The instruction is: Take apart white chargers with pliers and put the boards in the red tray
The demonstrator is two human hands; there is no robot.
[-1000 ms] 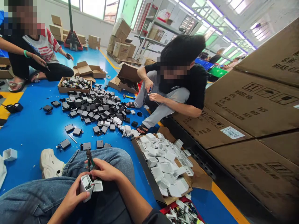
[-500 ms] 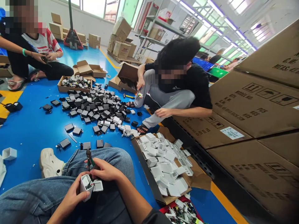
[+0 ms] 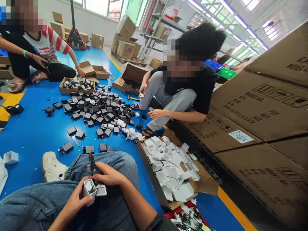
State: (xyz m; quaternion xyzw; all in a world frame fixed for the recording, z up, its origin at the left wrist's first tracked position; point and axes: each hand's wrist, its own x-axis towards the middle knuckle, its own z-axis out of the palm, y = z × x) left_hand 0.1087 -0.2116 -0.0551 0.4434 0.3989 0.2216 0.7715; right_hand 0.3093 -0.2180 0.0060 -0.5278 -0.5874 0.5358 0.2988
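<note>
Over at the left, the co-worker in the red-and-white striped shirt (image 3: 57,40) has swung an arm (image 3: 74,59) out to the shallow brown cardboard tray of circuit parts (image 3: 77,91); on my side almost nothing has shifted. My left hand (image 3: 78,195) holds the white plastic box-shaped housing (image 3: 89,192) before the blue denim legs (image 3: 120,162), open end up. My right hand (image 3: 108,175) grips the dark-headed, green-handled pliers (image 3: 91,160), head pointing away from the housing. I read this as an opening-up step: the square white plastic cap (image 3: 101,190) sits beside the opening. Any next move would call for a firm left hold and care around the thin wires (image 3: 95,188). I can't tell whether the right fingertips touch them; the pliers' lower end is covered, and the red-edged container (image 3: 173,213) is cut off.
</note>
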